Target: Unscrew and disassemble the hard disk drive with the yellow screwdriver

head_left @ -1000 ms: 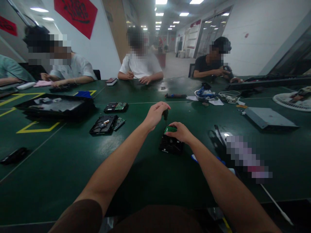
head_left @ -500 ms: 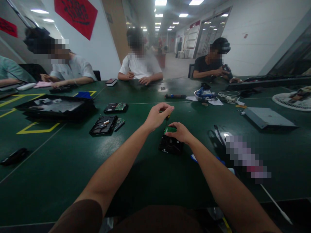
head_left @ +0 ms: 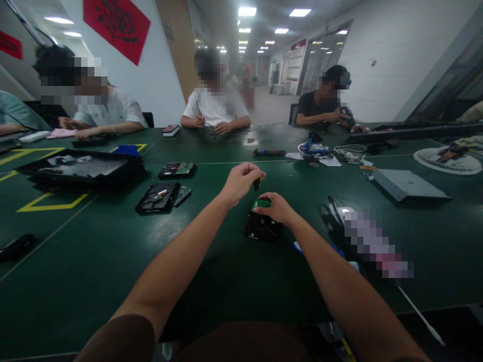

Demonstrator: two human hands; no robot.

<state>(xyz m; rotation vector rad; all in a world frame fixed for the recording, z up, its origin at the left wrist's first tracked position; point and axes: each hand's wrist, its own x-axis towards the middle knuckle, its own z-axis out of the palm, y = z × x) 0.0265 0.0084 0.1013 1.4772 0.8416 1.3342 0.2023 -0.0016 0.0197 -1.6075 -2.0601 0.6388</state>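
Clock: we centre it on the drive in work, 12 pointing away from us.
Drive in work: black hard drive (head_left: 261,227) flat on the green tabletop (head_left: 211,296), in front of us, between the forearms.
Green board: small circuit board (head_left: 262,203) at the drive's 12 o'clock end, partly hidden by our fingers.
Left hand: ours (head_left: 243,182), near 11 o'clock, above the drive; fingers closed round the handle of a screwdriver (head_left: 257,183).
Screwdriver: near upright, shaft down at the drive's 12 o'clock end; we can't tell if the tip touches.
Right hand: ours (head_left: 277,206), at 1 o'clock; fingers gripping the green board, thumb on the near side.
Opened drive: second black drive (head_left: 156,197), between 9 and 10, loose board (head_left: 183,195) beside it.
Third drive: with green circuitry (head_left: 177,169), 10 o'clock.
Tray: black (head_left: 128,163), further out toward 10.
Metal box: silver (head_left: 409,184), between 2 and 3, well apart.
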